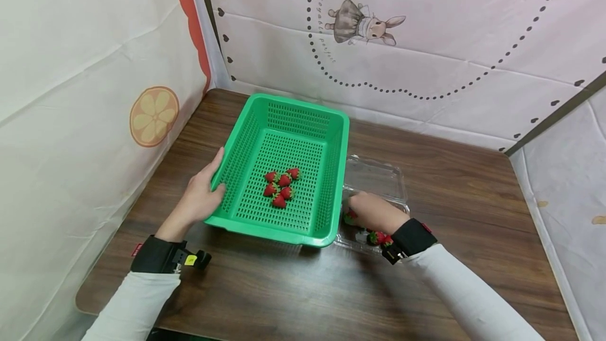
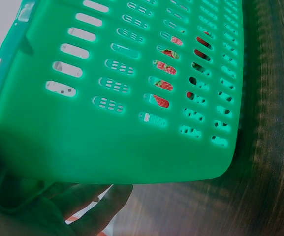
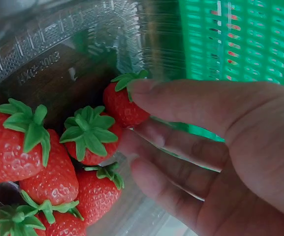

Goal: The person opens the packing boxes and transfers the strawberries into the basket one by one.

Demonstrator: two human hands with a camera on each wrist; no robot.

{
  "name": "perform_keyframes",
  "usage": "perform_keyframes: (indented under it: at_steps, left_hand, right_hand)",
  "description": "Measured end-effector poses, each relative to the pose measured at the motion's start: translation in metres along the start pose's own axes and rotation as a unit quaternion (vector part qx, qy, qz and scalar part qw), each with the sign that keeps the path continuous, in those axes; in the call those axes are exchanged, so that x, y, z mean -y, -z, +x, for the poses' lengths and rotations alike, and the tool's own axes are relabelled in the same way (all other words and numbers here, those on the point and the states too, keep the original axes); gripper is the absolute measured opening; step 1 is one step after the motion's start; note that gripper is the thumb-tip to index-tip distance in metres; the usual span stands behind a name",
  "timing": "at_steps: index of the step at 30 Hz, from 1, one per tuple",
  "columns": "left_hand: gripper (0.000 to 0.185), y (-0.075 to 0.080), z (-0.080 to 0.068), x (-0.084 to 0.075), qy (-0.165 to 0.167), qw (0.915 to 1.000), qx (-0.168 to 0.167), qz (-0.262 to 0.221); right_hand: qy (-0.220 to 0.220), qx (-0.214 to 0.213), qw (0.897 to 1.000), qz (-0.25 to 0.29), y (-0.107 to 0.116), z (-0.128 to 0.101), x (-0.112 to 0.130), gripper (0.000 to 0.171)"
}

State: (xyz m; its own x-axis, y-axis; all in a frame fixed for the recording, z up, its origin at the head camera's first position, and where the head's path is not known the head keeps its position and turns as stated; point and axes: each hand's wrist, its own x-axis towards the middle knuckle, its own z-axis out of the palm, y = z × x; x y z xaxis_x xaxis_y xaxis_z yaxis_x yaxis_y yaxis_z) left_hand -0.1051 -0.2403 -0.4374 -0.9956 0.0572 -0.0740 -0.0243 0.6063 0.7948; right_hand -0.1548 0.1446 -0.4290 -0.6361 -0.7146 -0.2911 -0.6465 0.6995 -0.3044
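My left hand (image 1: 214, 186) grips the left rim of a green perforated basket (image 1: 340, 141), thumb inside, fingers (image 2: 95, 201) underneath. The basket's left side (image 2: 107, 147) looks lifted off the table. Several red strawberries (image 1: 281, 187) lie in a cluster on its floor. My right hand (image 1: 356, 208) reaches into a clear plastic clamshell box (image 1: 376, 175) just right of the basket. There its thumb and forefinger pinch one strawberry (image 3: 119, 108) among several more strawberries (image 3: 58, 162). A few of them (image 1: 377, 237) show beside my wrist.
The dark wooden table (image 1: 450, 183) is walled by printed cloth panels at the left, back and right. The box's open lid lies flat behind my right hand. Bare tabletop stretches to the right of the box and along the front edge (image 1: 293, 299).
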Motion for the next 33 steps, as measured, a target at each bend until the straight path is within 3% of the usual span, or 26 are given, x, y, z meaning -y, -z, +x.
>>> perform_keyframes:
  at_steps: [2,6,17,26,33]
  left_hand:
    - [0.082,0.000,0.000,0.000,-0.001,1.0000,0.001,0.000]
    - [0.082,0.000,0.000,0.000,-0.002,1.0000,0.002,0.002]
    - [0.082,0.001,0.000,-0.002,-0.002,1.0000,0.002,0.004]
    - [0.082,0.001,-0.001,-0.002,0.001,1.0000,0.002,-0.001]
    - [0.082,0.001,-0.001,-0.001,0.003,1.0000,0.001,0.002]
  right_hand:
    - [0.002,0.005,1.000,-0.017,-0.002,0.003,-0.001,0.030]
    - [0.000,0.007,1.000,-0.028,-0.005,0.005,0.000,0.029]
    - [0.049,-0.012,0.999,-0.003,-0.002,0.003,-0.001,0.015]
    - [0.079,-0.038,0.996,0.018,0.002,-0.007,-0.002,0.017]
    - [0.030,-0.011,0.997,0.069,0.013,-0.016,0.001,0.018]
